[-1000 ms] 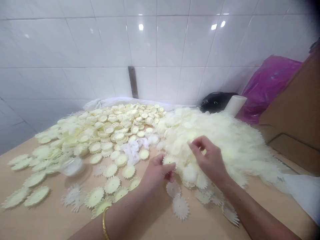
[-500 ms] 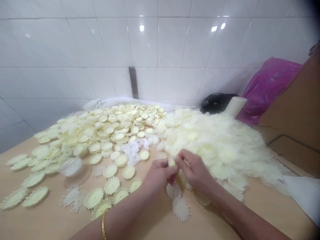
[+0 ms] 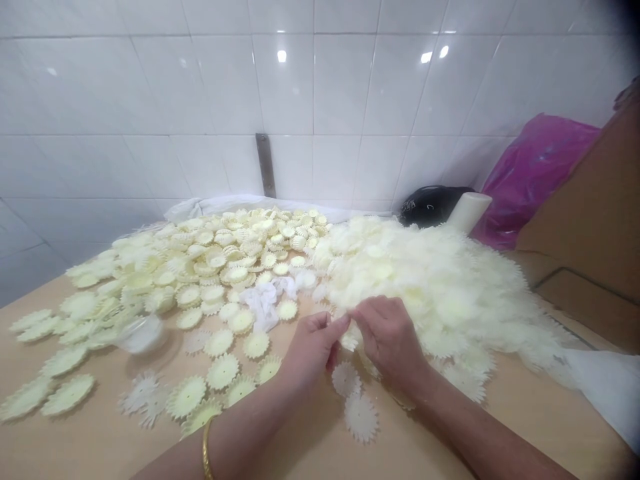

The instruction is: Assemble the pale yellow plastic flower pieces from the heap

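Note:
My left hand (image 3: 313, 347) is closed in a pinch, thumb pressed toward the index finger, at a pale yellow disc with a toothed rim (image 3: 349, 339). Fingertips of my right hand (image 3: 390, 337) are pinched together and meet the left thumb above that disc; what lies right between them is too small to make out. Below the hands, two whitish toothed discs (image 3: 361, 417) lie overlapping on the wooden table (image 3: 320, 440). To the left, several loose yellow toothed discs (image 3: 186, 397) are spread out. A gold bangle (image 3: 207, 447) is on my left wrist.
A heap of thicker discs (image 3: 235, 250) covers the back left; thin, fluffy ones (image 3: 440, 287) pile up at right. A small clear bowl (image 3: 141, 335) sits left. Behind stand a white roll (image 3: 469, 212), a black bag (image 3: 433, 205), a magenta plastic bag (image 3: 540, 167) and a cardboard box (image 3: 590, 213).
My right hand has turned and curled its fingers more. The small disc between my hands has dropped slightly lower, and my left thumb has straightened upward.

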`<state>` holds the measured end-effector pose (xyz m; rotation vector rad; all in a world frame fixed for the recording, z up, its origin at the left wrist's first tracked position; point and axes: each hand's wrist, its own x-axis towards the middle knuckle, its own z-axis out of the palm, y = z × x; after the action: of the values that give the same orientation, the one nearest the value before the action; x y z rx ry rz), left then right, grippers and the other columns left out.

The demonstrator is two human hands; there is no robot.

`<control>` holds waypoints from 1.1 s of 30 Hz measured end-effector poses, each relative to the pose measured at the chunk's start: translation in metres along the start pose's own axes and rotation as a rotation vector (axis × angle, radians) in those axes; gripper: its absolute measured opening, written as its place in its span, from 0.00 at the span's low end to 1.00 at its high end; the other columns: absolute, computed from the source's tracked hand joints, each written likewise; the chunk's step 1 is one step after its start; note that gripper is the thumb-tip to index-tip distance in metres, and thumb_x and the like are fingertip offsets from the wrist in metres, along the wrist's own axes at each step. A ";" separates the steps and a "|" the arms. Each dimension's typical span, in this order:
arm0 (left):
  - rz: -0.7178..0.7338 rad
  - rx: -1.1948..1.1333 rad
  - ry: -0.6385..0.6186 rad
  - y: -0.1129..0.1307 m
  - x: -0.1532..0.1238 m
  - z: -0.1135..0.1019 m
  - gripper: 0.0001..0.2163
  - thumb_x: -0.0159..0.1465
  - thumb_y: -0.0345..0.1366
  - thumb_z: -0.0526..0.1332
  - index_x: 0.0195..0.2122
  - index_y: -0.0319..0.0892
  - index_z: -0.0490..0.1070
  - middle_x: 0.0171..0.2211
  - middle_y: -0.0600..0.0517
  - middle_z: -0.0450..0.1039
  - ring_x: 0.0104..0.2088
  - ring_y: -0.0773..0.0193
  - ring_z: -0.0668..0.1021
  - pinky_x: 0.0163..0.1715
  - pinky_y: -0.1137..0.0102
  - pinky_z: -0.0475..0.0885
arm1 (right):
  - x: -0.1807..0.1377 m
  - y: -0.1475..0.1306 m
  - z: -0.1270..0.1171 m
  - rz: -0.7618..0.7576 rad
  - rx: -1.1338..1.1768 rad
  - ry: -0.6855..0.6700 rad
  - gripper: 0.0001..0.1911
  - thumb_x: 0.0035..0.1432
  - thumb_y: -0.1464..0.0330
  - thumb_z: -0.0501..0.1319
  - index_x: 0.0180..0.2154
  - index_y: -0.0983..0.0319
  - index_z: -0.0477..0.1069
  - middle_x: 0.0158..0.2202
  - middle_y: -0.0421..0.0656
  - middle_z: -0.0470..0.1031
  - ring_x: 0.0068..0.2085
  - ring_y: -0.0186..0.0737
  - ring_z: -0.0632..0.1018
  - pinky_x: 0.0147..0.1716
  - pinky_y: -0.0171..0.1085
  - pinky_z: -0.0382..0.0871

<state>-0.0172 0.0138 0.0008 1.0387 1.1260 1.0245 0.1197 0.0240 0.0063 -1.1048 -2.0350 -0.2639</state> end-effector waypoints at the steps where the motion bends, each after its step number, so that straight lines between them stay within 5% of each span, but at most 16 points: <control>1: -0.016 -0.020 -0.006 0.000 0.000 0.000 0.19 0.50 0.48 0.61 0.16 0.41 0.54 0.11 0.59 0.56 0.11 0.75 0.59 0.12 0.76 0.53 | 0.001 0.002 0.000 0.019 -0.011 0.003 0.17 0.60 0.70 0.46 0.20 0.62 0.58 0.19 0.39 0.60 0.23 0.33 0.61 0.28 0.34 0.53; 8: -0.158 -0.240 0.099 0.004 0.004 0.000 0.16 0.48 0.41 0.65 0.19 0.41 0.56 0.14 0.60 0.56 0.12 0.75 0.63 0.12 0.78 0.56 | 0.010 0.023 -0.014 0.321 0.068 0.104 0.16 0.58 0.65 0.49 0.19 0.61 0.55 0.17 0.38 0.60 0.21 0.32 0.62 0.25 0.33 0.56; 12: -0.125 -0.330 0.030 0.007 0.004 0.000 0.11 0.48 0.33 0.65 0.21 0.40 0.60 0.15 0.57 0.62 0.16 0.72 0.69 0.17 0.77 0.63 | 0.012 0.020 -0.024 0.258 0.347 -0.128 0.06 0.55 0.67 0.53 0.28 0.62 0.63 0.24 0.40 0.68 0.26 0.35 0.69 0.27 0.33 0.60; 17: -0.145 -0.369 0.041 0.011 0.002 0.005 0.07 0.45 0.25 0.63 0.22 0.38 0.63 0.16 0.54 0.66 0.17 0.71 0.70 0.19 0.76 0.65 | 0.012 0.014 -0.025 0.209 0.476 -0.295 0.15 0.58 0.65 0.49 0.21 0.62 0.62 0.19 0.38 0.63 0.22 0.32 0.66 0.23 0.32 0.58; 23: -0.067 -0.229 -0.079 0.006 0.000 0.003 0.09 0.47 0.35 0.65 0.22 0.37 0.67 0.19 0.53 0.68 0.20 0.69 0.72 0.24 0.72 0.67 | 0.012 0.012 -0.020 0.216 0.571 -0.292 0.06 0.54 0.66 0.55 0.30 0.62 0.66 0.29 0.42 0.68 0.31 0.36 0.69 0.30 0.35 0.63; 33: 0.086 0.056 -0.060 0.005 -0.005 0.005 0.16 0.52 0.47 0.60 0.18 0.40 0.59 0.13 0.55 0.64 0.17 0.68 0.70 0.18 0.74 0.62 | 0.006 0.005 -0.010 0.290 0.572 -0.345 0.15 0.60 0.65 0.46 0.21 0.61 0.54 0.19 0.35 0.55 0.22 0.30 0.60 0.21 0.31 0.55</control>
<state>-0.0137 0.0092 0.0071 1.1633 1.0740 1.0281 0.1273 0.0258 0.0165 -1.0983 -2.0108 0.6590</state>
